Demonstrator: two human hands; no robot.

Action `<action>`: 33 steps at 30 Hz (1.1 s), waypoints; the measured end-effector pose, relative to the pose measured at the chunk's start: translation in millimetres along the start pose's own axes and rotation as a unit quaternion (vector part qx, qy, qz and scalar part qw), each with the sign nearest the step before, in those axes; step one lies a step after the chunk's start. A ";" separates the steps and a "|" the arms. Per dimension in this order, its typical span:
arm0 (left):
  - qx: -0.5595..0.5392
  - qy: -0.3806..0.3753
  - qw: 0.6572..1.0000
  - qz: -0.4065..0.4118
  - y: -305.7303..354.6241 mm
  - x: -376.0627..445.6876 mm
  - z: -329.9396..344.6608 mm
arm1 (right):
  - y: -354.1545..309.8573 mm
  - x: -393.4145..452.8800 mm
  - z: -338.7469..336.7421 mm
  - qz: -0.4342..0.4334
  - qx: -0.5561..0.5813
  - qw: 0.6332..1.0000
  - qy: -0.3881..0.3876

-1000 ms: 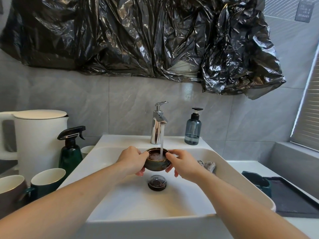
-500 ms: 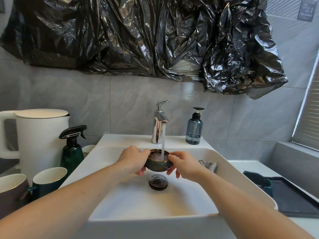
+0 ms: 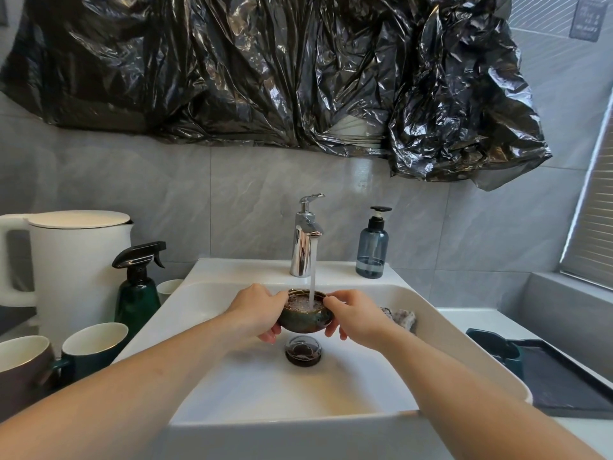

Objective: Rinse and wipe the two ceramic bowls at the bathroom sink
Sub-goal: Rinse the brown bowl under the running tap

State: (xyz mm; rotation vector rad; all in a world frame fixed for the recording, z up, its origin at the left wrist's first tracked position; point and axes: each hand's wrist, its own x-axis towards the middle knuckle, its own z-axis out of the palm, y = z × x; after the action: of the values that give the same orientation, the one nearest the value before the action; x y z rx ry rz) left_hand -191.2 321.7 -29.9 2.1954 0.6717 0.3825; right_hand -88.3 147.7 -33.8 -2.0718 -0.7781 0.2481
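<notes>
Under the running tap (image 3: pixel 306 235), over the sink (image 3: pixel 431 323), both hands' fingers clamp a dark bowl (image 3: pixel 305 315) brimming with frothy water: left hand (image 3: pixel 257 312), right hand (image 3: pixel 353 318); a second bowl (image 3: pixel 303 350) sits below.

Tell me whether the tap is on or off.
On: a stream falls from the faucet into the bowl, held by both hands.
</notes>
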 end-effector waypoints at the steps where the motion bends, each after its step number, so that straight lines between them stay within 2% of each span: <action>1: 0.000 -0.006 1.000 -0.001 -0.6 0.3 0.1 | 0.0 -0.2 -0.3 -0.004 -0.002 1.000 0.006; 7: -0.008 -0.018 1.000 0.003 -0.9 0.5 1.8 | 1.4 2.2 -0.6 -0.028 -0.014 0.999 0.035; 16: -0.044 0.055 0.996 0.051 5.6 -1.3 -1.3 | -0.2 0.9 0.2 -0.030 -0.025 0.999 0.030; 33: 0.014 0.086 0.990 0.115 3.9 -3.2 1.7 | 6.1 7.3 3.1 -0.037 -0.034 0.999 0.018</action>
State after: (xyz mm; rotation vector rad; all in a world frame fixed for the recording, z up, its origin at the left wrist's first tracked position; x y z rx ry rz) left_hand -191.7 316.7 -28.2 2.2913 0.5191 0.6918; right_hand -81.3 151.7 -39.6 -2.1012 -0.8494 0.1453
